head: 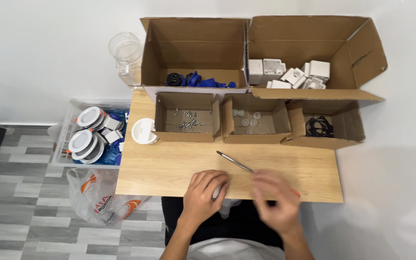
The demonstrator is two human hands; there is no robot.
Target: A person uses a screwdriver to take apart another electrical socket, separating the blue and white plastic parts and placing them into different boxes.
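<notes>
Left hand [204, 191]: bare, no glove, ring or watch.
Right hand [276, 197]: bare, blurred.
Forearms: bare, no sleeves showing.
Torso: white garment.
Lap: dark clothing.

We see a light wood table [169, 168], brown boxes [193, 48], blue parts [203, 81], white blocks [290, 74], black rings [318, 126], and a grey plank-patterned floor [25, 221]

Boxes [196, 53]: five. Screwdriver [237, 162]: one. Jug [127, 55]: one. Crate [68, 125]: one. Bag [97, 195]: one. Hands [205, 192]: two.
</notes>
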